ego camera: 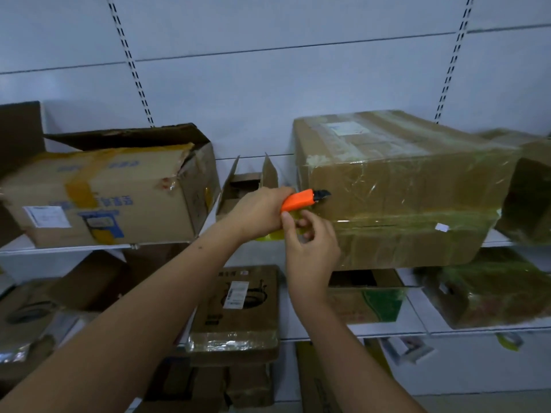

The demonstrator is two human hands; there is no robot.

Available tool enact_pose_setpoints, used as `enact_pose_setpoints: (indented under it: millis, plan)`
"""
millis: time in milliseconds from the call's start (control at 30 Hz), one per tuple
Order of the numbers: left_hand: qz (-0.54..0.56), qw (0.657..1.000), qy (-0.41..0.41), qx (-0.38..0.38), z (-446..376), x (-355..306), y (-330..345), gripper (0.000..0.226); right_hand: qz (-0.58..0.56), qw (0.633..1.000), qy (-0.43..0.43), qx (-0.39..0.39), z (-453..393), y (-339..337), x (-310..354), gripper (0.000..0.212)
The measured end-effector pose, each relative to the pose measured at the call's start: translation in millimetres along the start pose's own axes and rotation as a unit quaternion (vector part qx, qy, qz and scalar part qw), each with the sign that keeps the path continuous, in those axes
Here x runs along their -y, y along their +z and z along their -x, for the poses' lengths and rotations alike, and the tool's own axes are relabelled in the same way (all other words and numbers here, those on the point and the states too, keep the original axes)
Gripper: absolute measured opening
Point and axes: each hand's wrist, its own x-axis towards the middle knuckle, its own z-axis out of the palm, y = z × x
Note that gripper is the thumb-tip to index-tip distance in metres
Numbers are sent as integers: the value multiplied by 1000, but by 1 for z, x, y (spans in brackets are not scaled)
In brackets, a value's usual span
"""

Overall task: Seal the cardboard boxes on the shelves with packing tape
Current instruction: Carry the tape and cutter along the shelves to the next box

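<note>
A large cardboard box (411,186) wrapped in clear greenish tape stands on the upper shelf at right. My left hand (256,213) grips an orange tape dispenser (298,200), whose black cutter tip touches the box's front left corner. The yellowish tape roll (269,235) shows below that hand. My right hand (310,251) is just under the dispenser, fingers curled, pinching the tape end next to the box's lower left front. A torn box (104,192) with yellow tape and raised flaps lies on the same shelf at left.
A small open box (247,186) stands between the two big ones. The white shelf edge (59,248) runs at left. Lower shelves hold several more boxes, one printed (238,308), one green-wrapped (489,290). A white slotted back panel (268,84) is behind.
</note>
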Motion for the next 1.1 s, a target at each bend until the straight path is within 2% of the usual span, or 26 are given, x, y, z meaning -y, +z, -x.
enact_pose_setpoints:
  millis: [200, 267, 367, 467, 533, 567, 633, 667, 733, 767, 833, 900, 1000, 1100]
  plan:
    - [-14, 997, 66, -45, -8, 13, 2, 33, -23, 995, 29, -95, -17, 29, 3, 21]
    - [-5, 995, 89, -50, -11, 19, 3, 37, -95, 985, 72, -126, -13, 40, 7, 16]
    - [23, 992, 115, -40, -14, 24, 2, 56, -196, 951, 122, -204, -12, 37, 23, 13]
    - [69, 990, 120, -19, -12, 34, -1, 68, -185, 926, 48, -326, -27, 6, 52, 10]
    - [96, 988, 115, -19, -10, 41, 3, 65, -157, 922, -24, -354, -37, -18, 75, 10]
    - [96, 988, 121, -26, -8, 44, 6, 61, -119, 930, -58, -342, -41, -23, 84, 10]
    - [74, 986, 141, -45, -5, 46, 12, 56, 51, 951, -97, -289, -54, -16, 91, 14]
    - [62, 986, 145, -51, -4, 47, 16, 56, 165, 950, -97, -248, -60, -5, 92, 30]
    - [49, 990, 125, -47, -3, 46, 19, 61, 359, 917, -84, -153, -68, 18, 82, 66]
    - [42, 992, 112, -39, -3, 45, 19, 63, 415, 898, -80, -125, -68, 26, 75, 75]
    - [39, 993, 108, -29, -4, 46, 20, 64, 457, 879, -63, -122, -66, 29, 62, 76]
    - [76, 990, 115, -3, -5, 48, 20, 62, 439, 888, -31, -134, -70, 20, 58, 68]
    - [172, 974, 125, 79, -6, 44, 22, 62, 413, 902, -30, -121, -79, -1, 56, 56]
    - [249, 937, 167, 178, -6, 34, 28, 70, 397, 910, -48, -108, -85, -28, 50, 51]
